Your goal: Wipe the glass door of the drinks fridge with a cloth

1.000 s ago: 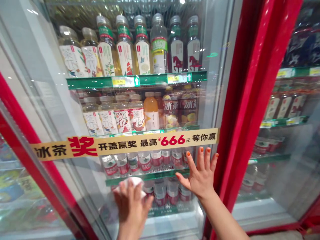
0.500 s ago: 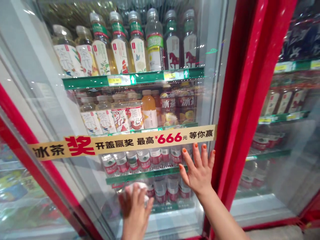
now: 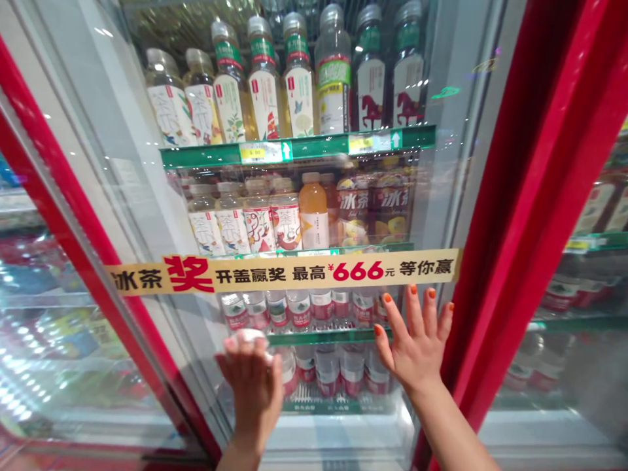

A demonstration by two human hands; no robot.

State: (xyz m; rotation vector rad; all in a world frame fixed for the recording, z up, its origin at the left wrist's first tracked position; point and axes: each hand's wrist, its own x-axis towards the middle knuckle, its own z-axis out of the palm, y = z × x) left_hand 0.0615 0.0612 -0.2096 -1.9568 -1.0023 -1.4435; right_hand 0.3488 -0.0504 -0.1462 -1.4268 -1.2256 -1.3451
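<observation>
Closed glass door (image 3: 132, 163) bars way to shelved bottles (image 3: 314, 212).

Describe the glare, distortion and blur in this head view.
Head view: wide-angle distortion slants and bends the red door frame; bright reflections speckle the neighbouring glass door at lower left; the left hand and right hand look fairly sharp, with no heavy motion blur.

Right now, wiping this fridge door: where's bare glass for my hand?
Bare glass runs between the red door frame and the bottles, and along the white fridge floor. Crowded: under the yellow banner, around the left hand, white cloth and right hand.
</observation>
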